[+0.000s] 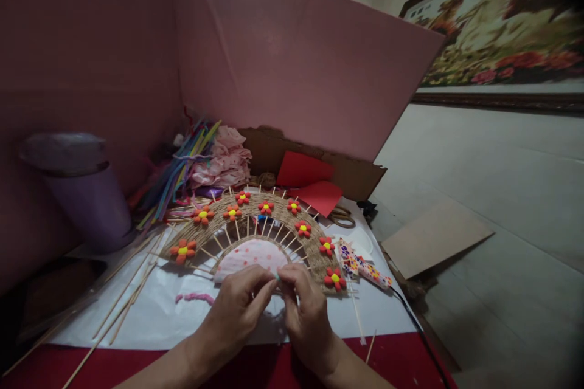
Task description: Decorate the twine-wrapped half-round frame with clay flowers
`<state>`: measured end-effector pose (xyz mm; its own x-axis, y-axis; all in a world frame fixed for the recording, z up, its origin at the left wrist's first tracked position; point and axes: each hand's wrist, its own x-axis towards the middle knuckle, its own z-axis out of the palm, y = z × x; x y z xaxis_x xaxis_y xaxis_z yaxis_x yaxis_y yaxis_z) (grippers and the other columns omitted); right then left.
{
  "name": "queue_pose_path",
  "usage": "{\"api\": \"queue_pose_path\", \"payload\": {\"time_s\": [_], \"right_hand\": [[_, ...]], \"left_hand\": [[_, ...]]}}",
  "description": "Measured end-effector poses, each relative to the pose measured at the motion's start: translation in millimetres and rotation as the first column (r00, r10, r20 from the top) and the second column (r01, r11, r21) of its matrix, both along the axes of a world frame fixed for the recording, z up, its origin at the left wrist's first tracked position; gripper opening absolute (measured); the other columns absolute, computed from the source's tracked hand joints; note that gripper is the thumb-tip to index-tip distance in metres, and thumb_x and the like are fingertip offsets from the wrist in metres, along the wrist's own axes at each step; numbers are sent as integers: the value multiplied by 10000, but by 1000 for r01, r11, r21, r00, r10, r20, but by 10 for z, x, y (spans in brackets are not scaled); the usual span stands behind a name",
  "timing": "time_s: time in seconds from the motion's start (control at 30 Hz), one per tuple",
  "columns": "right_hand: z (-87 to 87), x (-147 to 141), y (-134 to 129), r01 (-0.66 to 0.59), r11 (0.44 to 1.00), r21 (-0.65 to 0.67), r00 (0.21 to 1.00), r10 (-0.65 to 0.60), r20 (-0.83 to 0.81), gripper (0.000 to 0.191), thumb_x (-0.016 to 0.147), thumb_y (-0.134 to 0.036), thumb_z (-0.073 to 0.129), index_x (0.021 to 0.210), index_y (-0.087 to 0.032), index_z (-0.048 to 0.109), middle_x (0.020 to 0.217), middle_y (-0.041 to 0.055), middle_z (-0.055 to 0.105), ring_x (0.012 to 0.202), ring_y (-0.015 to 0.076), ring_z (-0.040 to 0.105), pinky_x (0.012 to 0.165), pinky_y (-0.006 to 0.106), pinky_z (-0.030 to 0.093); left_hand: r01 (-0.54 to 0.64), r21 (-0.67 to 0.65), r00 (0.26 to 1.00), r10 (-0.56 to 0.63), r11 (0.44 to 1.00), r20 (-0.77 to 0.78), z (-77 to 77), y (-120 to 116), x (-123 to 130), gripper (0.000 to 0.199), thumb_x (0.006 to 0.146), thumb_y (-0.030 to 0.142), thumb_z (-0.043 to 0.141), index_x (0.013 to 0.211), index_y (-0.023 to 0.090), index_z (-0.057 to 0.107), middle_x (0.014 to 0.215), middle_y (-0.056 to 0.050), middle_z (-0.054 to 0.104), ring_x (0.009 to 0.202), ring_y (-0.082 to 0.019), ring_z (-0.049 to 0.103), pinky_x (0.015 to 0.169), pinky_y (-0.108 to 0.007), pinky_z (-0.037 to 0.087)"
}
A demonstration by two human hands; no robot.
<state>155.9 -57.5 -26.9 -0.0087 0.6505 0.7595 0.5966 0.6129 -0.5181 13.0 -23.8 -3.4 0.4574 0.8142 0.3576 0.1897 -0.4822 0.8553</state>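
My left hand [244, 304] and my right hand [305, 310] meet at the front of the table, fingertips pinched together. Between them shows a tiny teal-green bit [277, 278], too small to tell its kind. Just behind my fingers lies a fan-shaped piece of woven twine [214, 231] on thin sticks, decorated with several red and orange flowers [335, 278] with yellow centres. At its base is a half-round pad of pink dotted cloth [250, 255], partly hidden by my hands. A short pink fuzzy strip [195, 298] rests left of my left hand.
A flower-patterned glue gun [365, 267] with a black cord lies at right, near scissors [341, 216] and red paper [317, 194]. Loose sticks [130, 298] lie at left. Behind are coloured pipe cleaners [182, 161], crumpled pink material [225, 158] and a purple bin [89, 206].
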Motion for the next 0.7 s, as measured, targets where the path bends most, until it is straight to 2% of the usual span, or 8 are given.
{"api": "queue_pose_path", "payload": {"time_s": [0.13, 0.33, 0.47, 0.53, 0.6, 0.67, 0.7], "right_hand": [[6, 36, 13, -58, 998, -18, 995, 59, 77, 223, 852, -59, 414, 950, -207, 550, 828, 52, 605, 781, 165, 581, 679, 286, 491], [78, 100, 21, -177, 980, -95, 968, 191, 164, 152, 885, -105, 403, 906, -197, 522, 805, 59, 598, 757, 161, 564, 659, 288, 481], [86, 94, 19, -220, 967, -126, 962, 236, 140, 131, 881, -129, 410, 884, -188, 526, 795, 58, 590, 745, 156, 563, 641, 276, 477], [70, 72, 12, -222, 964, -143, 967, 236, 92, 116, 876, -152, 429, 848, -189, 534, 756, 40, 578, 712, 150, 559, 624, 268, 468], [48, 46, 3, -215, 961, -171, 976, 218, -2, 94, 874, -183, 458, 845, -190, 546, 744, 28, 576, 679, 139, 560, 609, 256, 463], [30, 23, -7, -204, 959, -195, 976, 184, -117, 82, 875, -204, 478, 915, -190, 549, 768, 22, 585, 645, 124, 563, 593, 244, 464], [26, 14, -12, -200, 960, -196, 972, 169, -164, 102, 876, -209, 483, 957, -191, 542, 772, 17, 586, 620, 115, 561, 581, 238, 464]], "left_hand": [[7, 45, 995, -3, 999, -104, 3, 31, -43, 251, 854, 280, 459, 707, 165, 627, 618, -20, 584, 574, -125, 499, 563, -228, 352], [133, -82, 956, -150, 988, -252, 73, 124, -128, 278, 852, 287, 416, 635, 167, 542, 541, 15, 520, 512, -104, 437, 509, -217, 301], [132, -19, 954, -132, 991, -268, 62, 135, -134, 205, 796, 204, 440, 600, 169, 485, 530, 40, 435, 513, -90, 359, 499, -218, 247], [104, -19, 969, -106, 994, -225, 48, 126, -111, 197, 764, 175, 458, 566, 168, 450, 512, 49, 395, 508, -84, 331, 496, -218, 230], [85, -95, 990, -95, 992, -106, 45, 122, -84, 208, 747, 193, 488, 548, 169, 432, 507, 51, 384, 501, -77, 323, 486, -211, 229], [110, -292, 992, -87, 950, 91, 59, 128, -69, 236, 752, 277, 511, 557, 181, 420, 472, 61, 373, 444, -68, 297, 437, -202, 213], [154, -412, 976, -73, 898, 205, 73, 135, -69, 260, 755, 329, 514, 564, 190, 408, 441, 72, 355, 400, -61, 263, 402, -198, 187]]}}
